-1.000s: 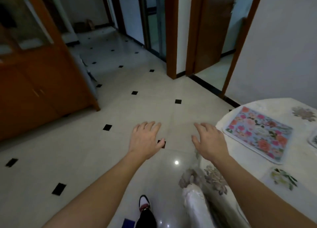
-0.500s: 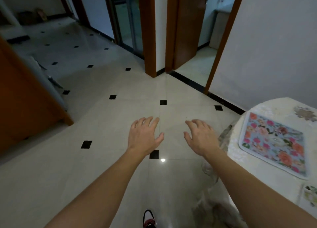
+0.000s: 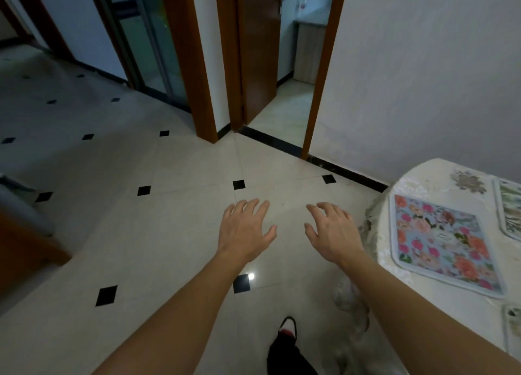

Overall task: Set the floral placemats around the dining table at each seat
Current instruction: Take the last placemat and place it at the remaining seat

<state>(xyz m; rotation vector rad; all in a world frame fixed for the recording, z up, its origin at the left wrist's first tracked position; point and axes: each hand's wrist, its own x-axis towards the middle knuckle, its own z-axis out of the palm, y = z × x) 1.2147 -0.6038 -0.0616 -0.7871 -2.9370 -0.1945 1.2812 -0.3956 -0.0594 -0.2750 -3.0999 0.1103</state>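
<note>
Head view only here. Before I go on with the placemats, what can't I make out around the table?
- Dining table: head view; most of it runs off the right edge, so seats and mat count cannot be told.
- Second placemat: cut by the right edge; only a strip shows.
- Flat piece at lower right: cut by the edge and blurred; unclear what it is.
- Table's near rim: hidden behind the right forearm.
</note>
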